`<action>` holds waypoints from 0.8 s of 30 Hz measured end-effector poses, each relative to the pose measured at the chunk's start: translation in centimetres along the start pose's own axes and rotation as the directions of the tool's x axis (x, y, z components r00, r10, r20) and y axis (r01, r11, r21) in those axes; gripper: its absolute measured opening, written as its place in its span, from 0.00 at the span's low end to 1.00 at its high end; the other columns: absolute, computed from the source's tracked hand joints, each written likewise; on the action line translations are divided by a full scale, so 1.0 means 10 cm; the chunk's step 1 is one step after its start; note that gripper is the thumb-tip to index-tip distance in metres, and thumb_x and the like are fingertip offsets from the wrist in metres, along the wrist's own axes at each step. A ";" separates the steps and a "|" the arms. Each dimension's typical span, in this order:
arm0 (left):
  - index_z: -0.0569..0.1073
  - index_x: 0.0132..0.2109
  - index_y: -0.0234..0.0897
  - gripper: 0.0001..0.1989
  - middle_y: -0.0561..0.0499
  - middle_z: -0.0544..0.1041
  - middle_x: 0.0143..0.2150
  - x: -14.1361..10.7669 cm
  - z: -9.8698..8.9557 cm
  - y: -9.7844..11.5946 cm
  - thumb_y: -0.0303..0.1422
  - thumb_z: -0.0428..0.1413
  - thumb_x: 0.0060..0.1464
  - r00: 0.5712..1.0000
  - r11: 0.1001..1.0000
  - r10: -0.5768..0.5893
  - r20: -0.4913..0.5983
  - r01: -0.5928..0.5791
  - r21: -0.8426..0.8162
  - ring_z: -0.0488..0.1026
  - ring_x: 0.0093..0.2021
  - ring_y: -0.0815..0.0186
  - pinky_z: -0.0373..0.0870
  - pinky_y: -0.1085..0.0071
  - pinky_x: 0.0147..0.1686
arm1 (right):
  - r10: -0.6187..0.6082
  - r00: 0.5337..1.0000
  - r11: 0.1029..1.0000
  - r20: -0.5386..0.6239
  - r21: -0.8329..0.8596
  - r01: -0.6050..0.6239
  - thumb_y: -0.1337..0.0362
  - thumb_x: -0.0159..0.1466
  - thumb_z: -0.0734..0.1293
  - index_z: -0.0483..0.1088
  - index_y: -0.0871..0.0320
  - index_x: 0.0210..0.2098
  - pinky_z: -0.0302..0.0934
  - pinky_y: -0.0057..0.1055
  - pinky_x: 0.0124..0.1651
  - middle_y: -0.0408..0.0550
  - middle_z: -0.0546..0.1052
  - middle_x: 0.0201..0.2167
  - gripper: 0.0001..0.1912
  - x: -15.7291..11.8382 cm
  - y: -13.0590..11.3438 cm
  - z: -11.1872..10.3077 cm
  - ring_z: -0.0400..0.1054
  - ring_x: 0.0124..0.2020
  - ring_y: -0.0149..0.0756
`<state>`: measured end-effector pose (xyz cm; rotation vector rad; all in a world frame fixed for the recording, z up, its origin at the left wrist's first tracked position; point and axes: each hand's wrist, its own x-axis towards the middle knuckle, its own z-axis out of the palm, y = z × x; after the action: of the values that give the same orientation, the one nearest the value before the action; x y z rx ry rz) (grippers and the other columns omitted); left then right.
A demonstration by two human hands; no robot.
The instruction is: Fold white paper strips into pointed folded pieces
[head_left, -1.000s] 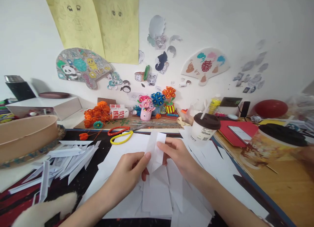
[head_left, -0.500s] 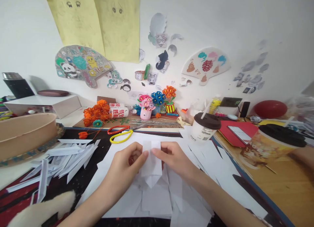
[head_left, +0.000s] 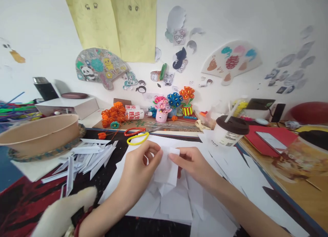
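Note:
A small folded white paper [head_left: 166, 168] with a pointed lower end is held up between my two hands, over loose white sheets [head_left: 176, 204]. My left hand [head_left: 145, 161] pinches its upper left edge between thumb and fingers. On the right side, my right hand [head_left: 188, 161] grips it with the thumb on its front and the fingers behind. Scissors with one red and one yellow handle [head_left: 137, 138] lie just beyond my left hand. Folded white paper strips [head_left: 89, 158] are heaped to the left.
A lidded cup [head_left: 229, 132] stands beyond the sheets at right, near a phone [head_left: 271, 142] on red paper and another cup [head_left: 302, 155]. A round basin [head_left: 41, 134] sits at left. Craft flowers [head_left: 162, 108] stand at the back.
The view has shifted, so most things appear further right. My left fingertips have moved from the paper's front to its upper left edge. My right hand keeps its grip.

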<state>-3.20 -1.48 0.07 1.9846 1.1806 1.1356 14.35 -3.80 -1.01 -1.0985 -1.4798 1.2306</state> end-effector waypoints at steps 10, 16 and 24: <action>0.75 0.37 0.36 0.06 0.52 0.76 0.34 -0.05 -0.03 0.03 0.22 0.56 0.55 0.873 0.879 0.467 -0.141 -0.441 0.183 0.70 0.32 0.70 0.67 0.74 0.31 | -0.021 1.000 0.999 0.012 0.026 0.021 0.55 0.65 0.64 0.71 0.60 0.24 0.61 0.25 0.24 0.42 0.71 0.18 0.18 -0.04 -0.07 0.01 0.67 0.19 0.29; 0.77 0.40 0.36 0.11 0.49 0.77 0.37 -0.05 -0.01 -0.02 0.18 0.56 0.54 0.763 0.762 0.634 -0.125 -0.588 0.271 0.73 0.36 0.66 0.70 0.69 0.36 | -0.014 0.999 0.999 -0.041 -0.030 0.013 0.55 0.65 0.65 0.68 0.59 0.22 0.59 0.26 0.26 0.41 0.70 0.18 0.19 -0.04 -0.08 0.00 0.67 0.20 0.28; 0.77 0.42 0.38 0.14 0.49 0.79 0.42 -0.06 -0.03 -0.06 0.17 0.55 0.53 0.705 0.641 0.709 -0.011 -0.638 0.426 0.72 0.37 0.64 0.70 0.68 0.35 | -0.030 0.996 0.999 -0.078 -0.028 0.028 0.53 0.65 0.65 0.67 0.59 0.22 0.59 0.25 0.25 0.40 0.69 0.18 0.20 -0.03 -0.04 -0.01 0.67 0.19 0.28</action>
<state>-3.89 -1.78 -0.45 2.8406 0.7673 1.5521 14.42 -4.13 -0.63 -1.1269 -1.4517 1.1376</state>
